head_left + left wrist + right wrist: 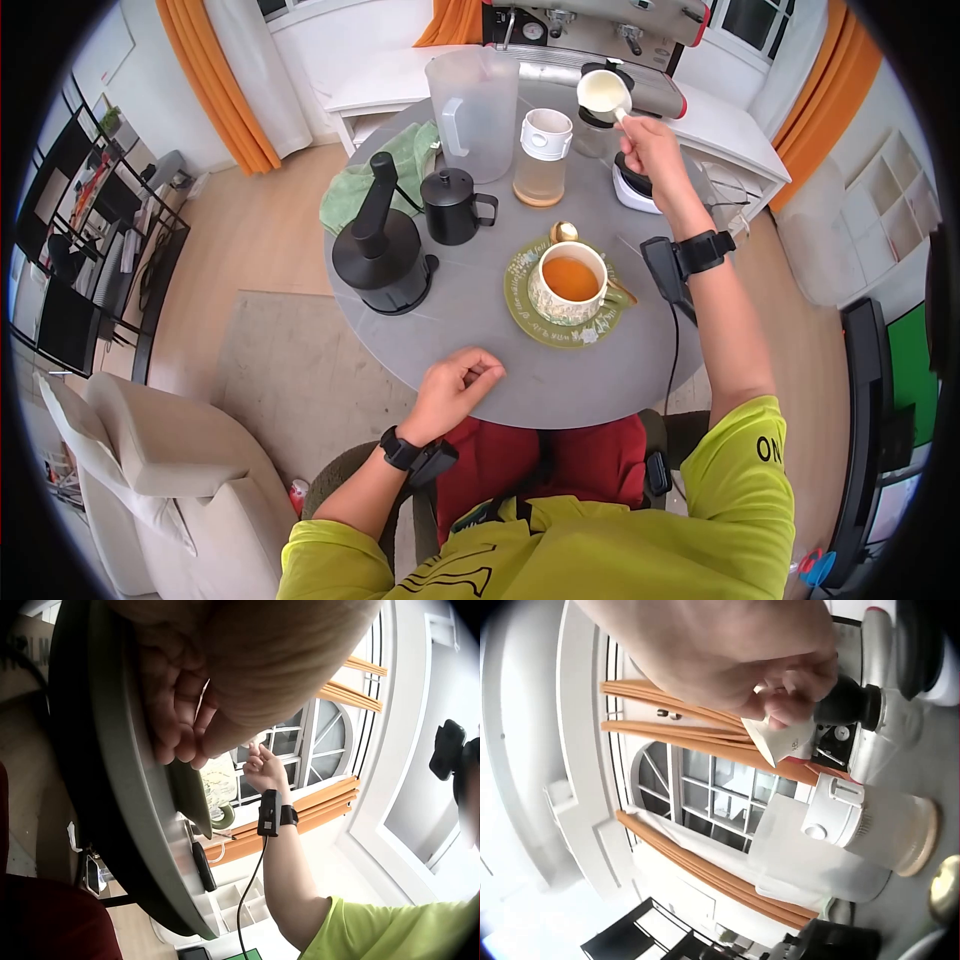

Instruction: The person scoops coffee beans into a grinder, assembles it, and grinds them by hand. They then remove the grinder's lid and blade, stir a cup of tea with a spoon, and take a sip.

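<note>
My right hand (655,155) is raised over the far right of the table and grips the handle of a small white jug (603,92). Pale cream shows inside the jug, and its flared lip shows beneath the fingers in the right wrist view. Below and to the left, a patterned cup (565,300) of orange-brown liquid stands on a green saucer (518,308), its handle to the right. A spoon with a golden bowl (563,232) lies at the saucer's far rim. At the near table edge rests my left hand (455,388), fingers loosely curled around nothing.
At left stand a black lidded vessel with a tall handle (382,262), a black pot (455,207) and a green towel (350,195). Behind are a clear plastic pitcher (480,120) and a white-topped glass container (543,150). A black-and-white appliance (635,188) sits under my right forearm.
</note>
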{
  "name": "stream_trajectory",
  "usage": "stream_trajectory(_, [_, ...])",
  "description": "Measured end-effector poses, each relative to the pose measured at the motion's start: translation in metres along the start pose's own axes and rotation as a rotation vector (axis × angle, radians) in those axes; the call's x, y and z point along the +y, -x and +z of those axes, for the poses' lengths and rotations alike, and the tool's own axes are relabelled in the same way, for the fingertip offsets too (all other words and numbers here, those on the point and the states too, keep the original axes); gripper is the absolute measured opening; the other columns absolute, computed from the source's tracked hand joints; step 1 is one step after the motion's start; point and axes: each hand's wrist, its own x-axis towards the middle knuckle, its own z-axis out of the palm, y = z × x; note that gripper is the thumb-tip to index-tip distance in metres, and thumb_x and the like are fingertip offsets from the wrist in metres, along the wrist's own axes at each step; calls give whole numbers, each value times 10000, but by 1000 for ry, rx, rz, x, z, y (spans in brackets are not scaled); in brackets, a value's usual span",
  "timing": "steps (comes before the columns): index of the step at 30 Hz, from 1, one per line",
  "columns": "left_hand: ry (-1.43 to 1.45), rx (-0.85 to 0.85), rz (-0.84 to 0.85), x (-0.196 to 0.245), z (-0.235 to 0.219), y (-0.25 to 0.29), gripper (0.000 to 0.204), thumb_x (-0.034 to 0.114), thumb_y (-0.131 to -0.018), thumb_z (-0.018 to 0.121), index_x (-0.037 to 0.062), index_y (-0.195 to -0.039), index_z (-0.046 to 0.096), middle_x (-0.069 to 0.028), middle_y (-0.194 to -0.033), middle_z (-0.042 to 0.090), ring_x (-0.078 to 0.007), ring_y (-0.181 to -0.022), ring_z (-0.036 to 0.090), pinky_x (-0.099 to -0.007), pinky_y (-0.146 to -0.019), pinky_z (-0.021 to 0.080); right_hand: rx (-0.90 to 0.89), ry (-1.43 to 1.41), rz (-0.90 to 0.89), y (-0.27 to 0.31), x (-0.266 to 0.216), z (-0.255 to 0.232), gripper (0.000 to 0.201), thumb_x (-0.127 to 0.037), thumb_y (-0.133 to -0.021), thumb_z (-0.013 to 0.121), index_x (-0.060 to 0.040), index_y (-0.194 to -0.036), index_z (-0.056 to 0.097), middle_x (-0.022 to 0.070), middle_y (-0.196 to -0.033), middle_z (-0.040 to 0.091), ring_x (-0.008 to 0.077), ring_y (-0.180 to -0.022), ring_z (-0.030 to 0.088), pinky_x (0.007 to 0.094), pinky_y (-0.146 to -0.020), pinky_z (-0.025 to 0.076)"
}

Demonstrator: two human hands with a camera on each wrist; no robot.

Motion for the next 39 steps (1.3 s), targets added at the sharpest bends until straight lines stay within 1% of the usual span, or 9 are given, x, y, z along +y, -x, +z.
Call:
stream_trajectory(2, [19, -3, -11, -1, 1, 0, 94, 101, -931, 651, 11, -952, 667, -47, -871, 674, -100, -717, 621, -251, -669, 507, -1, -179, 117, 10, 5, -9, 263, -247, -992, 510, 0, -998, 601, -23, -695, 521, 51, -513, 393, 224, -467, 257])
stream_trajectory(6, [45, 1, -35, 2, 1, 1, 86, 86, -927, 654, 6, -957, 667, -46, -877, 678, -93, -736, 624, -247, -681, 508, -95, -252, 312, 24, 36, -27, 293, -257, -1040, 433, -19, -1000, 599, -30, -702, 501, 35, -524, 347, 213, -460, 220])
stream_trajectory(14, [-13, -2, -21, 3, 0, 0, 79, 76, -922, 659, 1, -946, 667, -47, -878, 676, -97, -743, 625, -245, -674, 505, -204, -282, 596, 38, 88, -32, 301, -258, -1046, 457, 8, -1059, 597, -21, -739, 504, 31, -522, 309, 190, -436, 230])
stream_trajectory(30, [-11, 14, -18, 3, 1, -1, 67, 62, -911, 666, -2, -931, 662, -52, -858, 661, -107, -735, 623, -250, -668, 501, -237, -151, 589, 41, 99, -22, 324, -319, -1059, 436, -32, -1074, 586, -28, -692, 482, 20, -481, 263, 189, -407, 197])
stream_trajectory(33, [-21, 11, -22, 4, 0, -1, 65, 61, -909, 667, 0, -930, 663, -53, -858, 660, -109, -735, 625, -250, -669, 502, -255, -152, 548, 46, 100, -24, 321, -347, -1038, 487, -38, -1061, 573, -10, -680, 490, 33, -487, 294, 205, -399, 202])
stream_trajectory(35, [-36, 8, -25, 4, 0, 0, 62, 57, -909, 666, -1, -930, 662, -53, -861, 661, -109, -740, 627, -250, -671, 502, -86, -94, 472, 56, 91, -22, 314, -348, -1023, 525, -45, -1089, 576, -25, -656, 485, 35, -496, 327, 212, -423, 223])
stream_trajectory(36, [-50, 7, -26, 4, 0, 0, 59, 54, -909, 665, -1, -930, 662, -52, -864, 661, -109, -745, 628, -249, -673, 502, -84, -95, 475, 65, 87, -22, 314, -348, -1023, 525, -45, -1089, 576, -25, -656, 485, 35, -496, 327, 212, -423, 223])
stream_trajectory(38, [-30, 5, -25, 5, 1, 0, 58, 50, -908, 665, -4, -929, 662, -53, -867, 661, -109, -751, 628, -247, -675, 501, 79, -76, 255, 88, 75, -20, 286, -318, -1010, 559, -50, -1105, 591, -43, -632, 476, 30, -510, 351, 213, -455, 246])
stream_trajectory(39, [-10, 6, -23, 5, 1, -1, 57, 46, -907, 665, -6, -928, 661, -54, -870, 660, -108, -757, 629, -246, -677, 501, 81, -77, 257, 100, 70, -19, 286, -318, -1010, 559, -50, -1105, 591, -43, -632, 476, 30, -510, 351, 213, -455, 246])
